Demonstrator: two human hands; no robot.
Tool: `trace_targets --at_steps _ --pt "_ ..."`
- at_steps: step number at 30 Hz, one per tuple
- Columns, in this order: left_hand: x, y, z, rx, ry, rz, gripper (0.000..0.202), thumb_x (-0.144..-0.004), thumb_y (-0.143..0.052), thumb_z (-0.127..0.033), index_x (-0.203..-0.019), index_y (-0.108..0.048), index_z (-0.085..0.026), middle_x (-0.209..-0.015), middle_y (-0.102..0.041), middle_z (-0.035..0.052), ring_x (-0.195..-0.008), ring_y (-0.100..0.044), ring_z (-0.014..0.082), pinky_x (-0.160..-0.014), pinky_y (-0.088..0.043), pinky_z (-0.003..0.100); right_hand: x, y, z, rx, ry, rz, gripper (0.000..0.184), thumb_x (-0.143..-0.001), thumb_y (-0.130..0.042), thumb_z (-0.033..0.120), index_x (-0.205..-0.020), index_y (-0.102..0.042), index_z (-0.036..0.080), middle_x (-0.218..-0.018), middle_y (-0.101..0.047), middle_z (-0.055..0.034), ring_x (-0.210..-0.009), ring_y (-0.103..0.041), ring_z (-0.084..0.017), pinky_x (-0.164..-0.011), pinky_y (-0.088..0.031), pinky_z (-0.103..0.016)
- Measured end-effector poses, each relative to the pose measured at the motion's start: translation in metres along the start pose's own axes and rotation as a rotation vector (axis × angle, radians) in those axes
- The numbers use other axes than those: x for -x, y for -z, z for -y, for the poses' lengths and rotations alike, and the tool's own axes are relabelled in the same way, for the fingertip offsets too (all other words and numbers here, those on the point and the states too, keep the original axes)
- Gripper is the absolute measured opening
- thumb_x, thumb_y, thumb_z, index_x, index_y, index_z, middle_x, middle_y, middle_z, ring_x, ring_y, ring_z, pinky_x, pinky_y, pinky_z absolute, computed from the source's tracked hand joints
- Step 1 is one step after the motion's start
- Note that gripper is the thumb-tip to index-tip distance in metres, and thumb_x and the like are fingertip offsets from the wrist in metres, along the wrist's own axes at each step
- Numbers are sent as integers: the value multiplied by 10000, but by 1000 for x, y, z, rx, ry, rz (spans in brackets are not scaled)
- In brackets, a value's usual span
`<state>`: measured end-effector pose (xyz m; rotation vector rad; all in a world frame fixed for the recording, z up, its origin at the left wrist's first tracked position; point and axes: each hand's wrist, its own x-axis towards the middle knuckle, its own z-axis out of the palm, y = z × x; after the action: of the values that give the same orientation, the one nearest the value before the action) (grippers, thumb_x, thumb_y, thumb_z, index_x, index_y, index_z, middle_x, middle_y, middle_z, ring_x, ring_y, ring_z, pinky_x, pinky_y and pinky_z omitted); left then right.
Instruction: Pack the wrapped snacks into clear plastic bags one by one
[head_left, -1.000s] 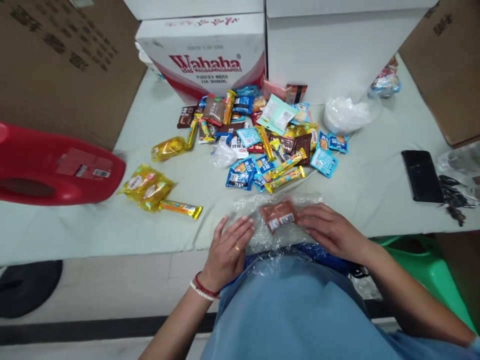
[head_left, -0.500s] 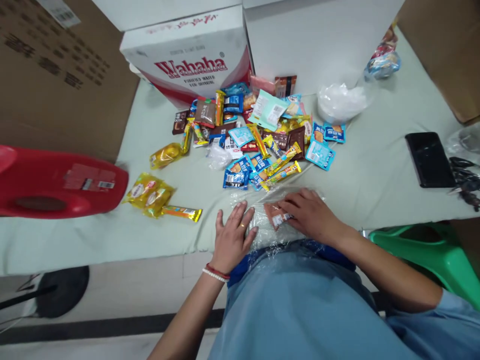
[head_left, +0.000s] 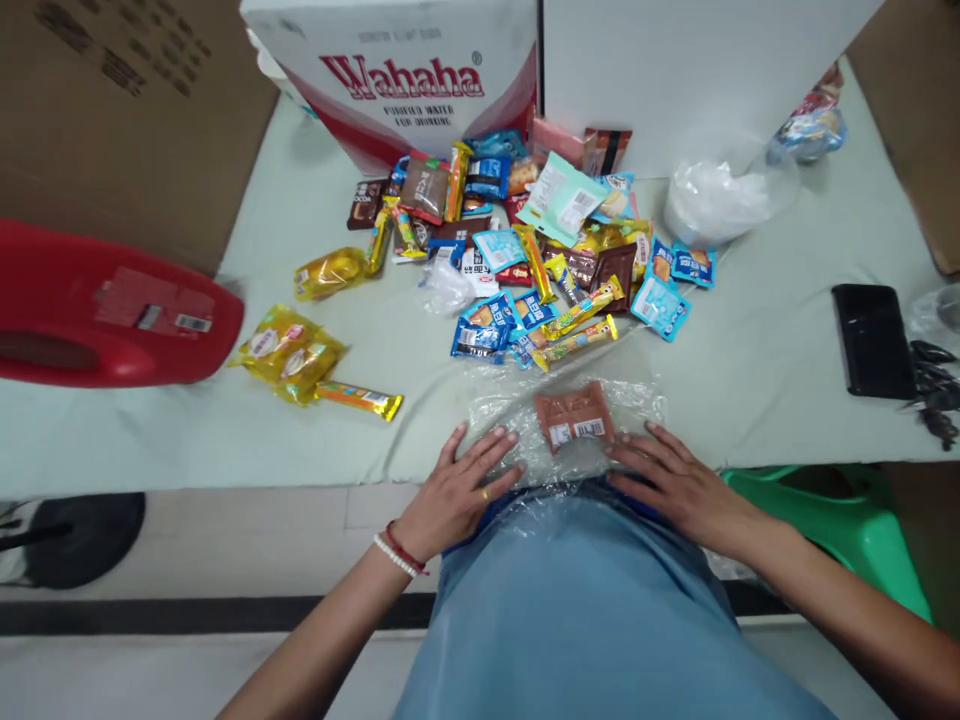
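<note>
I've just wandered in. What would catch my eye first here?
Probably the jumbled heap of bright snacks in the middle of the table, in front of a white box with red lettering. Next, perhaps, the big red jug at the left edge of the picture. Nearest the person, a brown packet lies amid clear plastic, between the fingertips of the left hand and right hand.

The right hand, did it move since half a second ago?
Yes: the right hand moved off the brown packet, toward the table's front edge.
</note>
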<state>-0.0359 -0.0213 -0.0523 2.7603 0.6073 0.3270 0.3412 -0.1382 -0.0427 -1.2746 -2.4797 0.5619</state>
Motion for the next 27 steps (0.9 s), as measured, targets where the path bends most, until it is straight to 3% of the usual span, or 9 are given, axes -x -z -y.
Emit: trace_targets --at_steps 4,7,9,12,15,18,22,25,27 --pt "-6 -3 7 189 128 -83 282 -1031 -562 -209 -1277 -685 -270 -1486 -675 114 -1410 -623 238 -1288 -331 572 -8 -14 -7 -13 32 -160 290 -1016 -607 140 -1245 -714 283 -1402 -701 -74 -1372 -578 -272 -1177 -480 -594" --pt "-12 9 12 373 236 -138 247 -1064 -507 -253 -1183 -723 -262 -1310 -774 91 -1235 -725 211 -1210 -448 508 -22 2 -10 -217 -28 -252 160 -1012 -638 214 -1140 -727 252 -1310 -713 -103 -1240 -639 -257 -1037 -576 -471" --pt "-20 16 14 478 309 -191 235 -1067 -517 -304 -1097 -744 -253 -1179 -808 82 -1111 -753 211 -1084 -538 458 -32 21 -13 -372 -150 -284 122 -1027 -623 262 -1066 -736 242 -1275 -703 -110 -1153 -675 -236 -961 -588 -401" --pt "-35 19 15 576 400 -247 304 -1073 -502 -376 -977 -753 -233 -978 -804 73 -942 -736 210 -894 -573 396 -47 42 -22 -538 -404 -282 237 -1048 -594 387 -940 -722 219 -997 -723 -67 -885 -692 -188 -783 -558 -307" --pt "-48 14 16 549 545 -275 395 -1058 -508 -420 -774 -695 -219 -757 -712 38 -752 -659 183 -730 -530 335 -63 44 -38 -597 -655 -284 345 -1016 -590 520 -944 -704 202 -773 -660 -9 -669 -581 -149 -626 -461 -263" --pt "-51 10 15 443 709 -308 410 -1018 -562 -442 -678 -614 -219 -658 -608 1 -653 -580 161 -636 -466 301 -75 36 -52 -536 -760 -278 374 -966 -599 549 -966 -700 189 -736 -637 1 -640 -533 -146 -605 -416 -260" --pt "-44 13 -1 341 771 -528 365 -1038 -517 -541 -1051 -682 -216 -948 -713 50 -809 -643 186 -749 -521 333 -82 28 -59 -398 -764 -227 331 -959 -573 494 -913 -696 190 -723 -637 -1 -654 -539 -150 -639 -408 -268" --pt "-43 12 -26 260 544 -562 695 -977 -457 -770 -1417 -535 -239 -1273 -695 143 -1141 -670 282 -1020 -524 477 -84 29 -58 -383 -749 -214 327 -963 -560 484 -931 -705 192 -739 -660 -6 -652 -546 -153 -639 -411 -271" --pt "-48 6 -42 182 314 -452 900 -857 -519 -896 -1510 -475 -278 -1412 -654 165 -1350 -598 348 -1231 -353 583 -86 31 -57 -373 -740 -212 333 -961 -556 486 -927 -706 191 -724 -654 -4 -640 -539 -152 -628 -405 -270"
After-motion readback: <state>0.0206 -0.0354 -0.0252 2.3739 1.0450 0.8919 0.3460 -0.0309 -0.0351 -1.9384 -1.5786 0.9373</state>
